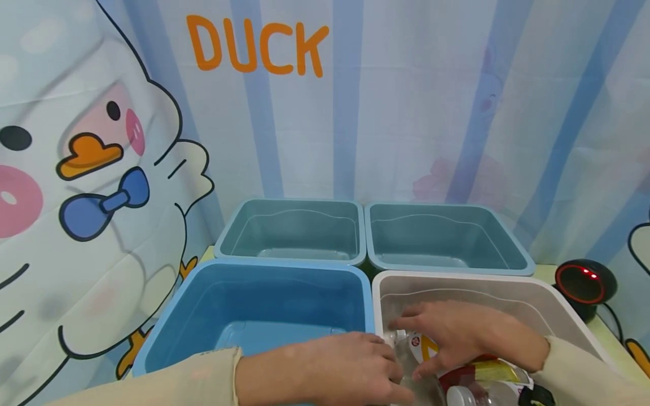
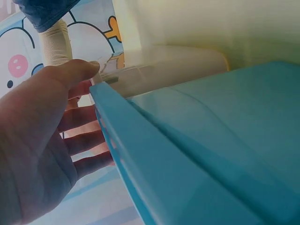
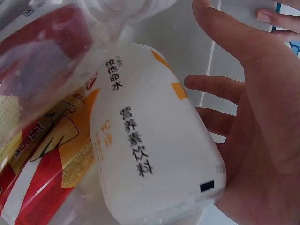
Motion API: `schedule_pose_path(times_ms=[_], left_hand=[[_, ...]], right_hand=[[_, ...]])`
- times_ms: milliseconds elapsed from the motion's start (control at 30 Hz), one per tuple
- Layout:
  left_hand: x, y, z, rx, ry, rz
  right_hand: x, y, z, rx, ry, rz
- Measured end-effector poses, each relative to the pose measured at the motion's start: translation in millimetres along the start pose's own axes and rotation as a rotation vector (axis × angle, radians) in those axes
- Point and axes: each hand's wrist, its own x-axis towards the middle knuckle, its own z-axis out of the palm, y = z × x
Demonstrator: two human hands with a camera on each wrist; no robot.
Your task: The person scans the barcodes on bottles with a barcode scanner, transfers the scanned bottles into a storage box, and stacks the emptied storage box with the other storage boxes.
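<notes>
Bottle [image 3: 150,140] looks to me like light, empty plastic: smooth label, slippery, easily dented, so I'd take it round the middle. It lies in the white bin [image 1: 569,316] against my right hand [image 1: 457,335], whose fingers [image 3: 211,86] are spread, not clamped. My left hand [image 1: 330,366] rests open-fingered at the bin's near corner beside it.

White-labelled bottle [image 3: 154,140]: in the head view we see only a sliver under the right hand [image 1: 457,335]; its cap end is covered.
Red-labelled bottle [image 1: 482,375]: cut by the bottom edge.
Left hand [image 1: 335,366]: we cannot tell whether its fingertips touch a bottle.
White bin [image 1: 508,287]: contents beneath the hands hidden from us.
Black device [image 1: 584,285]: too small to identify.
</notes>
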Motion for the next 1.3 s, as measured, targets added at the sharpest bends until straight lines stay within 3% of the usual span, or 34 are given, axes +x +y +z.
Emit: schedule_pose_path(times_ms=[200,433,633,967,1300], left_hand=[[0.4,0.7,0.4,-0.029,0.020,0.015],[-0.7,1.9,0.5,-0.049,0.043,0.032],[-1.9,3.6,1.7,-0.065,0.073,0.061],[2.3,4.0,2.2,-0.090,0.010,0.052],[0.9,5.9,3.8,-0.110,0.035,0.048]], right_hand=[[4.9,0.2,1.7,-0.028,-0.031,-0.001],[7.0,-4.8,3.9,-0.035,-0.039,0.084],[9.1,-6.2,6.7,-0.050,-0.022,0.066],[10.0,-6.2,5.0,-0.125,-0.042,0.083],[2.1,-2.2,-1.4,-0.163,-0.013,0.116]])
